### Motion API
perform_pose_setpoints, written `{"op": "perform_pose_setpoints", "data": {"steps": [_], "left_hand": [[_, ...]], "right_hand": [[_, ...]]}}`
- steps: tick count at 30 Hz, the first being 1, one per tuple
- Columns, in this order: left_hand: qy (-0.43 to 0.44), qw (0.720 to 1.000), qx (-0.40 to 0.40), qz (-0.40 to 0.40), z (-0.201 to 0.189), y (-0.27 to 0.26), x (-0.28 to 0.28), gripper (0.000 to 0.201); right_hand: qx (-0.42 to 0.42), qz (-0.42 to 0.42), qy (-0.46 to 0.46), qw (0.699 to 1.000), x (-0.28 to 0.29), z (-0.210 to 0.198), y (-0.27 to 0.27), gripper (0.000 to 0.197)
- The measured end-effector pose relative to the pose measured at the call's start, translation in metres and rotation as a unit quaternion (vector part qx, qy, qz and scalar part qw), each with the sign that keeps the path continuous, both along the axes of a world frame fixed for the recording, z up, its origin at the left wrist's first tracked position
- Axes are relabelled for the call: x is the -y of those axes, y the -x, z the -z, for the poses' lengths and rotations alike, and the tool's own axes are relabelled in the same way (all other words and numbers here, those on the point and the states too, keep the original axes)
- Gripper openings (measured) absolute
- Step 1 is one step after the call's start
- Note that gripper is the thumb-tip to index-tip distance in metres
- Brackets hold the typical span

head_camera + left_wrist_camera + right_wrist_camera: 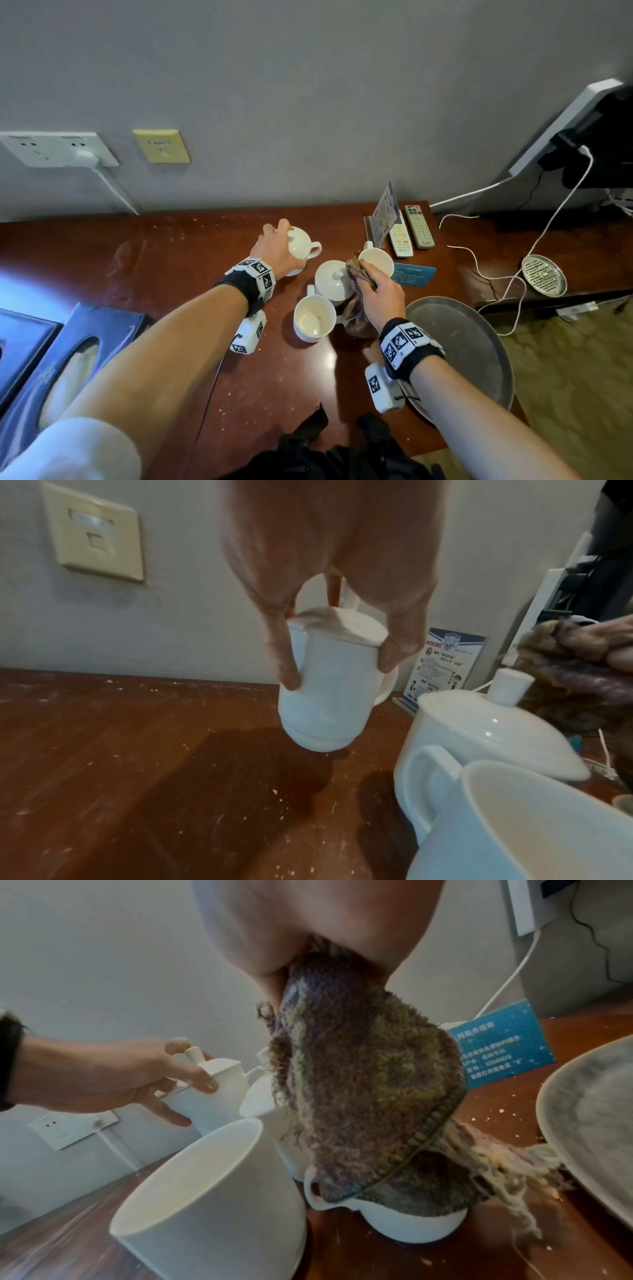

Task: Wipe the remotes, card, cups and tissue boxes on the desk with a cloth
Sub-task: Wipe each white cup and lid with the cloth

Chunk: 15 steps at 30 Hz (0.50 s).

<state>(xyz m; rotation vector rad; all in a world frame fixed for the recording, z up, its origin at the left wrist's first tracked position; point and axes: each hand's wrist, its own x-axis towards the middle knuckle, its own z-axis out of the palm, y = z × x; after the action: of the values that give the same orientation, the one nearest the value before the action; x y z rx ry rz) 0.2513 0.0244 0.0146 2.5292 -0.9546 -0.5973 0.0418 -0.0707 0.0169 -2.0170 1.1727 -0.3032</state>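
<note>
My left hand (277, 236) grips a lidded white cup (303, 245) from above near the back of the desk. The left wrist view shows this lidded cup (322, 693) tilted, its base close to the wood. My right hand (373, 279) holds a purple-brown cloth (356, 274) bunched over the other cups. The cloth (369, 1091) hangs down onto a low white cup (411, 1226). Beside it stand a second lidded cup (330, 281) and an open cup (313, 320); another open cup (376, 262) is behind. Two remotes (409, 233) and a blue card (414, 275) lie to the right.
Two dark tissue boxes (68, 356) sit at the near left under my left forearm. A round grey metal tray (466, 342) lies at the right front edge. A standing sign (385, 212), white cables (479, 260) and a small metal dish (544, 274) are further right. The desk top (171, 260) is dusty.
</note>
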Motion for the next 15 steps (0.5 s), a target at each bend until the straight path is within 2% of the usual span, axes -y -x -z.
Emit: {"op": "perform_pose_setpoints", "data": {"steps": [9, 15], "left_hand": [[-0.017, 0.999, -0.037, 0.003, 0.024, -0.001, 0.025, 0.078], [0.010, 0.997, -0.072, -0.008, 0.032, 0.000, 0.019, 0.076]], "right_hand": [[0.011, 0.000, 0.000, 1.000, 0.010, 0.016, -0.009, 0.038], [0.009, 0.006, -0.022, 1.000, 0.010, 0.018, -0.012, 0.036]]}}
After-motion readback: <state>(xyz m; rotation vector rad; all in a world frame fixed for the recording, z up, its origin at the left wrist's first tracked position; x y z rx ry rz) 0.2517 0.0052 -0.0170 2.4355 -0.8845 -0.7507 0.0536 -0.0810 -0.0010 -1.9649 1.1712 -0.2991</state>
